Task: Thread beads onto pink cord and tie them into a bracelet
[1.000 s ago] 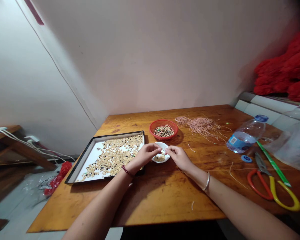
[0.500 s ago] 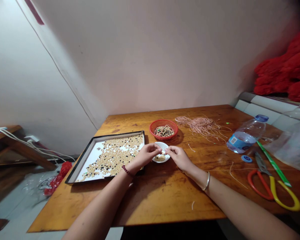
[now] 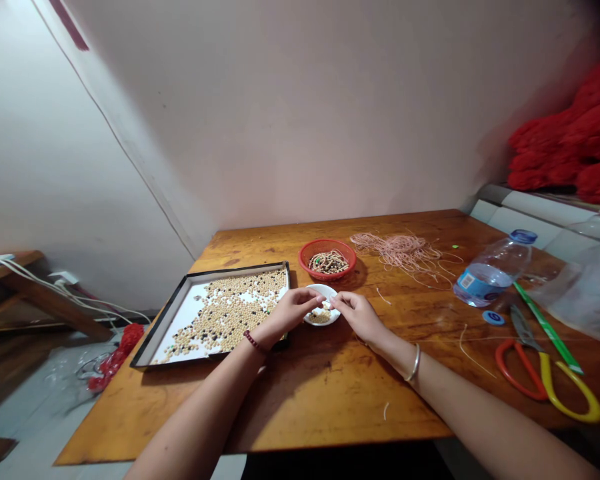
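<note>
My left hand [image 3: 294,308], with a dark red bead bracelet at the wrist, pinches thumb and fingertips together over a small white bowl [image 3: 333,315]. Facing it from the right, my right hand [image 3: 356,312] is closed in a similar pinch, a metal bangle on its wrist. The fingertips nearly meet above the bowl; whatever they hold is too small to make out. Small tan beads [image 3: 320,318] lie in the bowl. Left of my hands is a black-edged tray [image 3: 193,293] with many tan beads and some dark ones. Behind the bowl stands a red basket [image 3: 306,252] of strung beads.
A loose heap of pink cord [image 3: 405,250] lies at the back of the wooden table [image 3: 320,413]. On the right are a water bottle [image 3: 495,270], its blue cap [image 3: 493,318], a green strip [image 3: 550,330] and red-and-yellow scissors [image 3: 545,373]. Red yarn [image 3: 575,143] is piled beyond.
Both hands stay over the bowl in nearly the same place. Only a very slight shift of the fingertips shows.
</note>
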`<control>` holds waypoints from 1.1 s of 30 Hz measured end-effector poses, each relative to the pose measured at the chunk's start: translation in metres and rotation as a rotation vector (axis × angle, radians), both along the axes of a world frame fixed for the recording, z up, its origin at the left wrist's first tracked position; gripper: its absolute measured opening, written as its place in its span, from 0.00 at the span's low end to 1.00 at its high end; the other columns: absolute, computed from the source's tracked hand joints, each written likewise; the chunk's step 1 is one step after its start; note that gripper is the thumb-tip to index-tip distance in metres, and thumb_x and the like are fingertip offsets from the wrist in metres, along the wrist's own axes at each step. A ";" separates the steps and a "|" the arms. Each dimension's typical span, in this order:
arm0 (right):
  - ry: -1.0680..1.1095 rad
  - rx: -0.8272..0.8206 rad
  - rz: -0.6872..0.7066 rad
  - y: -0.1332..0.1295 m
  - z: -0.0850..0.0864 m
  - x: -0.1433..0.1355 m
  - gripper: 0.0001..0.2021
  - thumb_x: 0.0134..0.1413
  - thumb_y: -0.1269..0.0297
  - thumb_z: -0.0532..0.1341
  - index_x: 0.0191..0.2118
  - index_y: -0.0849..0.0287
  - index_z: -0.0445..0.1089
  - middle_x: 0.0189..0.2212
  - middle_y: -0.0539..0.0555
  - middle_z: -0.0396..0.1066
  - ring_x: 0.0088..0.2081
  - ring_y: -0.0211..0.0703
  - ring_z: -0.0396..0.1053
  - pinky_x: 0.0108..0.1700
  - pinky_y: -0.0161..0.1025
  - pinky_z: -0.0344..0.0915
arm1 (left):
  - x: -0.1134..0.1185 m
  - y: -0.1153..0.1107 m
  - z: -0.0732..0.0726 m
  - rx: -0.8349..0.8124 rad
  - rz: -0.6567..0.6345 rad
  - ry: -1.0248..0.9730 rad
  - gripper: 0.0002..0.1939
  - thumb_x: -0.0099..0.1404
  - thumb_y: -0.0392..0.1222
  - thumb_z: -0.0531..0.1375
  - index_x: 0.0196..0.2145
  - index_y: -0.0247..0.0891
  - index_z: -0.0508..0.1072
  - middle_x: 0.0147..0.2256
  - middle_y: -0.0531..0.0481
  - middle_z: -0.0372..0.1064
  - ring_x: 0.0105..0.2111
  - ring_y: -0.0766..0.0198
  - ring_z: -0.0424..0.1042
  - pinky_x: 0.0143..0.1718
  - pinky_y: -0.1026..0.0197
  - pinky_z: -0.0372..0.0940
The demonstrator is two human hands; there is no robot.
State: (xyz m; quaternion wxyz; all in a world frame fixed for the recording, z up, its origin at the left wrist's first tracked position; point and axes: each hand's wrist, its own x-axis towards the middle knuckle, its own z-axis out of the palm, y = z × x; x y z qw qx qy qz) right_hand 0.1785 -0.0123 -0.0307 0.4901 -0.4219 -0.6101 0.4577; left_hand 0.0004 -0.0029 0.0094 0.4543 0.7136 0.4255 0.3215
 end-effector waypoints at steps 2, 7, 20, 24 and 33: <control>0.002 0.002 0.000 0.000 0.000 0.000 0.16 0.51 0.52 0.59 0.25 0.61 0.69 0.24 0.53 0.71 0.29 0.42 0.66 0.35 0.38 0.61 | 0.000 0.000 -0.001 0.002 -0.007 -0.005 0.22 0.59 0.57 0.59 0.34 0.31 0.76 0.32 0.45 0.73 0.31 0.64 0.68 0.33 0.65 0.61; -0.004 0.015 -0.003 0.000 -0.001 0.000 0.16 0.52 0.52 0.58 0.25 0.60 0.69 0.24 0.53 0.71 0.29 0.42 0.66 0.35 0.38 0.61 | -0.001 0.001 -0.003 0.010 -0.017 -0.016 0.22 0.60 0.56 0.59 0.35 0.31 0.76 0.33 0.44 0.73 0.31 0.64 0.68 0.34 0.64 0.62; 0.004 -0.013 0.025 -0.001 -0.002 0.000 0.16 0.53 0.53 0.58 0.26 0.61 0.70 0.25 0.53 0.71 0.30 0.42 0.66 0.36 0.37 0.61 | 0.000 0.000 -0.002 0.012 -0.039 0.002 0.21 0.61 0.54 0.59 0.35 0.31 0.76 0.33 0.44 0.73 0.31 0.64 0.68 0.34 0.65 0.62; -0.011 -0.014 0.025 0.000 -0.003 -0.001 0.15 0.53 0.54 0.58 0.27 0.62 0.70 0.25 0.53 0.71 0.30 0.42 0.67 0.36 0.37 0.61 | 0.000 0.000 -0.005 0.041 -0.065 -0.003 0.21 0.62 0.55 0.58 0.36 0.31 0.76 0.34 0.44 0.73 0.32 0.64 0.69 0.35 0.64 0.62; -0.077 0.018 0.007 0.001 -0.006 0.001 0.14 0.54 0.56 0.57 0.28 0.62 0.71 0.26 0.54 0.72 0.31 0.43 0.67 0.36 0.37 0.61 | 0.002 -0.003 -0.006 0.195 -0.026 0.128 0.19 0.65 0.53 0.55 0.36 0.33 0.76 0.33 0.46 0.74 0.32 0.64 0.69 0.34 0.65 0.61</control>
